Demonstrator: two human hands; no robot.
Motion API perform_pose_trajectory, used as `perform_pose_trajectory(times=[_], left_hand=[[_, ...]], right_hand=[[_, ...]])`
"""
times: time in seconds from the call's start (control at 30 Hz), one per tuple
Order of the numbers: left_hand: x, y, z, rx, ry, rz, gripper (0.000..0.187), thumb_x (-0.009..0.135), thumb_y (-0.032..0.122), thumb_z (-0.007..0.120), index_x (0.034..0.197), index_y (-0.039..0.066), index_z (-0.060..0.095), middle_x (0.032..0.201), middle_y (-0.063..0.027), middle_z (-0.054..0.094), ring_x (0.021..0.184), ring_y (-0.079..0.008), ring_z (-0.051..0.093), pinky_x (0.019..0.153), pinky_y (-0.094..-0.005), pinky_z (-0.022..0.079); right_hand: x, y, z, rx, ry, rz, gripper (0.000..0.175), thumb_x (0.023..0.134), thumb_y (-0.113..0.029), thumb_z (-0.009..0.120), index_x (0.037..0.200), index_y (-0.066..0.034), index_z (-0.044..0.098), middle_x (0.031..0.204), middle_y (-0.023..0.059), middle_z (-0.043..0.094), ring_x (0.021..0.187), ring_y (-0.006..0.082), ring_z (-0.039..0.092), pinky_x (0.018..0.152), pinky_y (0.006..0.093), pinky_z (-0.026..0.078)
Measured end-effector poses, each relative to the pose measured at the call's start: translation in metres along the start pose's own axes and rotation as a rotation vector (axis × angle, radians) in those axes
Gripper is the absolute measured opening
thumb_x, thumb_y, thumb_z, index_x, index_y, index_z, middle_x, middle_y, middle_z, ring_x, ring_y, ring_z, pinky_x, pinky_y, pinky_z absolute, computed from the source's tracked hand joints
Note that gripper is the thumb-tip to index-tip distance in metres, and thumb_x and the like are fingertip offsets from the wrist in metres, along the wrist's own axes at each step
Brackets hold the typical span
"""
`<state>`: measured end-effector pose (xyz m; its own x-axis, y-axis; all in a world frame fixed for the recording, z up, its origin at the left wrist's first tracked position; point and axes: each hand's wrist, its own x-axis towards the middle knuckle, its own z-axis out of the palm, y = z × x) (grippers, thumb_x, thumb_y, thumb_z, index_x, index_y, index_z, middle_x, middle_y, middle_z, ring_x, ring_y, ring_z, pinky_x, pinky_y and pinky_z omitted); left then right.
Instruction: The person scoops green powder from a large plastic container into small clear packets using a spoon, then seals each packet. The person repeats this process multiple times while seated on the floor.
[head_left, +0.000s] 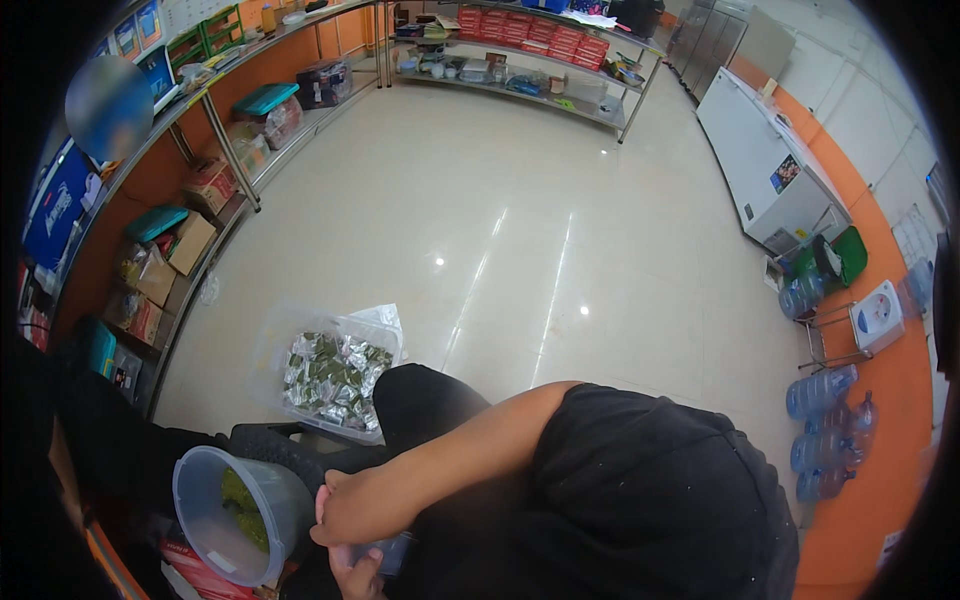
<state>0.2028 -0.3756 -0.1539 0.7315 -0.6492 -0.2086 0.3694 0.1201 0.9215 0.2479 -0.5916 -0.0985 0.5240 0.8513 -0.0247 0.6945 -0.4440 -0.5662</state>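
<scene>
My right hand (345, 510) is bent with its fingers curled, close beside a translucent plastic bucket (292, 487). Green contents (244, 510) lie inside the tilted-looking bucket. Just below, my left hand (358, 574) has its thumb against a small translucent plastic container (394, 553), partly hidden by my arm and dark clothing. What the right fingers hold, if anything, is hidden. Beyond my knee, a clear plastic tub (379, 435) on the floor holds many small silver-and-green packets (330, 375). A silvery sheet (382, 319) sticks out at its far corner.
A black plastic stool or crate (270, 442) stands between bucket and tub. Metal shelving (247, 187) with boxes runs along the left; another rack (510, 79) is at the back. At right are a white chest freezer (780, 165), a stool (877, 319) and large water bottles (821, 394).
</scene>
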Motion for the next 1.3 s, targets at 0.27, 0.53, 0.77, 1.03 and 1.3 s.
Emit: perform_pose_trajectory(times=[0.27, 0.53, 0.77, 1.03, 1.3], left_hand=[[0.027, -0.017, 0.02, -0.34, 0.265, 0.147, 0.073, 0.072, 0.017, 0.057, 0.143, -0.002, 0.055, 0.136, -0.0144, 0.062, 0.134, -0.0312, 0.059, 0.113, -0.0451, 0.047], [0.023, -0.012, 0.009, -0.832, 0.259, 0.281, 0.081, 0.092, 0.008, 0.059, 0.166, 0.008, 0.027, 0.152, -0.0174, 0.052, 0.137, -0.0324, 0.058, 0.114, -0.0468, 0.048], [0.02, 0.027, -0.019, -0.937, 0.414, 0.436, 0.053, 0.097, 0.018, 0.064, 0.147, 0.008, 0.051, 0.115, -0.0107, 0.066, 0.1, -0.0243, 0.069, 0.088, -0.0422, 0.061], [0.02, 0.078, -0.146, -0.843, 0.585, 0.74, 0.024, 0.099, 0.03, 0.071, 0.109, 0.01, 0.062, 0.1, -0.0092, 0.068, 0.084, -0.0222, 0.069, 0.075, -0.04, 0.06], [0.025, 0.058, -0.209, -0.782, 0.957, 0.604, 0.02, 0.096, 0.025, 0.074, 0.106, 0.011, 0.064, 0.094, -0.0058, 0.069, 0.082, -0.0176, 0.067, 0.076, -0.0343, 0.058]], right_hand=[[-0.001, 0.028, 0.033, -0.127, 0.66, -0.114, 0.037, 0.087, -0.02, 0.069, 0.123, -0.011, 0.065, 0.12, 0.0049, 0.067, 0.116, 0.0238, 0.062, 0.099, 0.042, 0.044], [0.028, 0.03, 0.016, -0.127, 0.569, -0.223, 0.03, 0.084, -0.012, 0.075, 0.114, -0.0113, 0.073, 0.116, 0.004, 0.074, 0.108, 0.0215, 0.07, 0.095, 0.0416, 0.05], [0.096, 0.026, -0.02, -0.086, 0.774, -0.294, 0.025, 0.076, 0.0, 0.083, 0.098, -0.0107, 0.079, 0.105, 0.0053, 0.075, 0.091, 0.0261, 0.07, 0.08, 0.0384, 0.056], [0.221, 0.052, -0.047, 0.236, 1.135, -0.111, 0.01, 0.093, -0.002, 0.075, 0.102, -0.0026, 0.08, 0.092, 0.0146, 0.073, 0.078, 0.0299, 0.07, 0.071, 0.0359, 0.055], [0.276, 0.084, 0.025, 0.089, 0.707, 0.009, 0.014, 0.092, -0.009, 0.073, 0.1, 0.0, 0.08, 0.091, 0.02, 0.074, 0.076, 0.0357, 0.07, 0.074, 0.0443, 0.057]])
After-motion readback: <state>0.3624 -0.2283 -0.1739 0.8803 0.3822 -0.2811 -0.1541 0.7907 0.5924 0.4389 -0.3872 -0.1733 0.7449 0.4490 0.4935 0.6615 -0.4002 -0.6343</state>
